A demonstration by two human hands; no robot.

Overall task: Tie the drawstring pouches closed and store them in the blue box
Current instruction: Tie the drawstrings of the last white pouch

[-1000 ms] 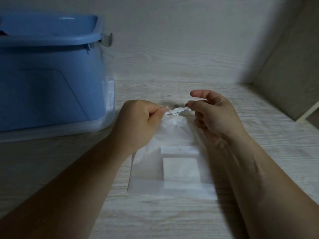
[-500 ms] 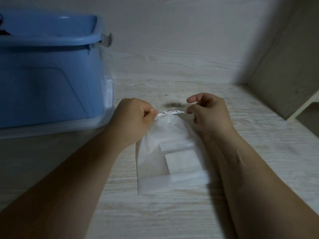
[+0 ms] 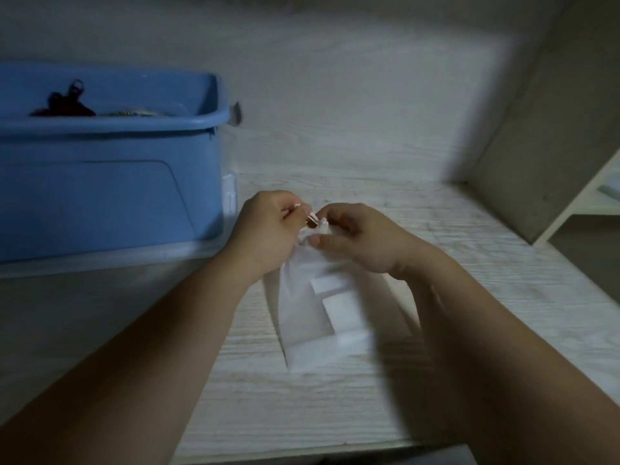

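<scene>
1. Blue box [image 3: 110, 196]: stands on the pale wooden surface [image 3: 335, 404]. A dark red item [image 3: 63, 107] lies inside.
2. White pouch [image 3: 302, 317]: lies flat on the surface, right of the box.
3. Left hand [image 3: 268, 229]: just right of the box's near corner. Fingers curled, pinching the drawstring [image 3: 312, 220].
4. Right hand [image 3: 365, 239]: farther right of the box. Thumb and fingers pinch the pouch's gathered neck, close beside the left hand.
</scene>
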